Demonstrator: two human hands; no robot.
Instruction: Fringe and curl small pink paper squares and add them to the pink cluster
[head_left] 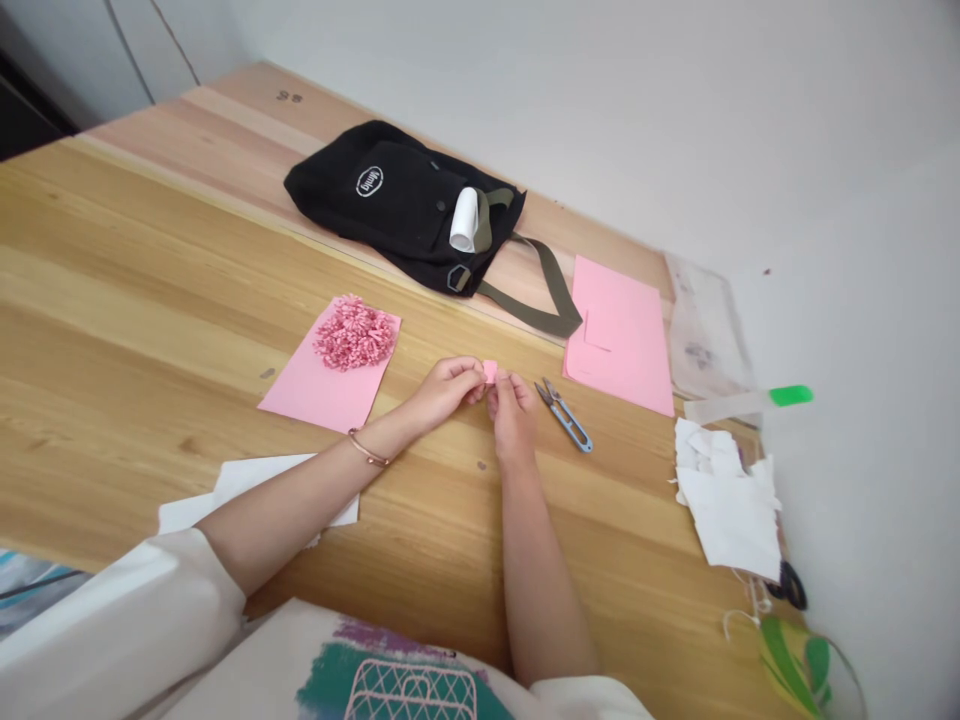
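Both the left hand (448, 388) and the right hand (514, 416) pinch one pink paper piece (490, 371), snips (557, 403) just to their right, and an uneven tug could tear it.

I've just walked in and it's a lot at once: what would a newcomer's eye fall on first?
Probably the large black bag lying toward the back of the wooden table, stark against the pale wood. Next might come the frilly pink cluster resting on a pink sheet, to the left. Then, near the middle, a small pink piece held between the left fingers and right fingers, with blue-handled snips lying just to the right.
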